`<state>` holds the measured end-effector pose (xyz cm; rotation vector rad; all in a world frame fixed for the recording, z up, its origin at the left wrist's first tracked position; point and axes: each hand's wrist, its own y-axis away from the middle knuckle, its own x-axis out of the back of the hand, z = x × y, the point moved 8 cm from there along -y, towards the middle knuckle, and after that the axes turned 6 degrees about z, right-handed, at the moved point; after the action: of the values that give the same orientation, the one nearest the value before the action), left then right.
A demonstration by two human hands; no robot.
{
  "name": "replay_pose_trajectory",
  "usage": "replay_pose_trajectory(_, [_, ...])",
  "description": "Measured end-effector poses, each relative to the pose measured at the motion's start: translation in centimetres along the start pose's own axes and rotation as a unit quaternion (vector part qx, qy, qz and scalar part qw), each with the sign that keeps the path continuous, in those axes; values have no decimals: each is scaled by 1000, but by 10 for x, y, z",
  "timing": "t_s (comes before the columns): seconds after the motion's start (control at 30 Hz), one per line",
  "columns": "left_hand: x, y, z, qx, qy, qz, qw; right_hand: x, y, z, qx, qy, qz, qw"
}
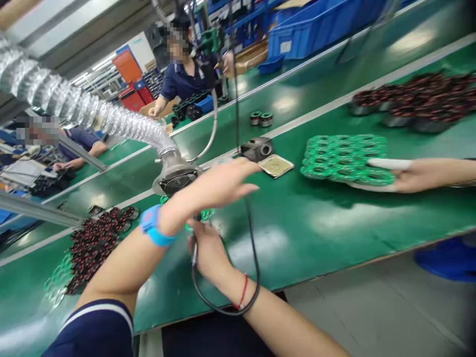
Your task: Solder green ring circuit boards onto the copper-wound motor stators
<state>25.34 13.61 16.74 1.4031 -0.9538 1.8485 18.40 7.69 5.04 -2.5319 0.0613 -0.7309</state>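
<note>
My left hand (225, 184), with a blue band on its wrist, reaches across to the right with its fingers stretched out and holds nothing that I can see. Its fingertips are near a soldering iron stand (256, 148) and a yellowish cleaning sponge (275, 165). Below it, my right hand (211, 250) is closed around a soldering iron (194, 253) whose black cord loops under the wrist. The iron's tip is hidden. Small green circuit boards (207, 214) show just beyond my right fingers, partly covered by my left arm.
Another person's hand (412, 176) with white finger covers holds a green circuit board panel (344, 156) at right. Wound motor stators lie piled left (98, 243) and far right (431, 101). A foil duct (111, 114) ends in a fan (178, 181). Co-workers sit across the line.
</note>
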Motion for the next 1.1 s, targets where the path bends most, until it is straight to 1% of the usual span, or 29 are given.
replay_pose_trajectory(0.03, [19, 36, -28, 71, 2, 28, 997, -11, 7, -6, -13, -7, -6, 1000])
replay_pose_trajectory(0.07, [35, 77, -56, 146, 8, 53, 988, -19, 11, -9, -21, -12, -9, 1000])
replay_pose_trajectory(0.1, [45, 119, -80, 218, 20, 72, 973, -23, 13, -10, -24, -16, -12, 1000])
replay_pose_trajectory(0.13, [46, 160, -99, 271, 31, 72, 959, -26, 14, -11, -21, -22, -16, 999])
replay_pose_trajectory(0.2, [32, 232, -125, 349, 61, 39, 934, -30, 13, -10, -16, -30, -29, 999])
replay_pose_trajectory(0.23, [21, 259, -131, 371, 74, 21, 925, -31, 13, -9, -16, -37, -36, 999])
replay_pose_trajectory(0.27, [7, 279, -133, 382, 88, 0, 920, -33, 13, -9, -18, -44, -43, 998])
replay_pose_trajectory(0.3, [-6, 294, -133, 387, 106, -15, 916, -36, 13, -9, -20, -48, -50, 997])
replay_pose_trajectory(0.33, [-18, 302, -131, 382, 125, -22, 915, -38, 14, -9, -22, -49, -58, 997])
replay_pose_trajectory(0.4, [-35, 304, -123, 349, 155, -20, 924, -42, 14, -10, -22, -31, -72, 997])
replay_pose_trajectory(0.43, [-41, 302, -120, 334, 161, -17, 928, -43, 14, -9, -23, -15, -76, 997])
replay_pose_trajectory(0.5, [-50, 301, -119, 319, 167, -17, 933, -40, 10, -5, -34, 16, -62, 997])
replay_pose_trajectory(0.6, [-60, 310, -126, 325, 184, -23, 927, -34, 1, 5, -52, 53, -37, 997])
replay_pose_trajectory(0.67, [-64, 315, -132, 329, 195, -9, 924, -38, -5, 10, -47, 73, -52, 995])
replay_pose_trajectory(0.73, [-64, 317, -136, 333, 195, 28, 922, -48, -8, 12, -29, 91, -88, 992])
replay_pose_trajectory(0.8, [-62, 314, -135, 330, 200, 72, 920, -58, -9, 12, -13, 108, -120, 987])
replay_pose_trajectory(0.87, [-62, 308, -131, 327, 224, 103, 912, -65, -5, 10, -4, 112, -138, 984])
replay_pose_trajectory(0.93, [-65, 303, -126, 334, 266, 112, 897, -66, 0, 4, 4, 86, -137, 987])
replay_pose_trajectory(1.03, [-72, 299, -115, 347, 338, 105, 869, -60, 9, -8, 4, 8, -124, 992])
replay_pose_trajectory(1.1, [-73, 296, -108, 341, 364, 103, 861, -58, 15, -13, -5, -29, -129, 991])
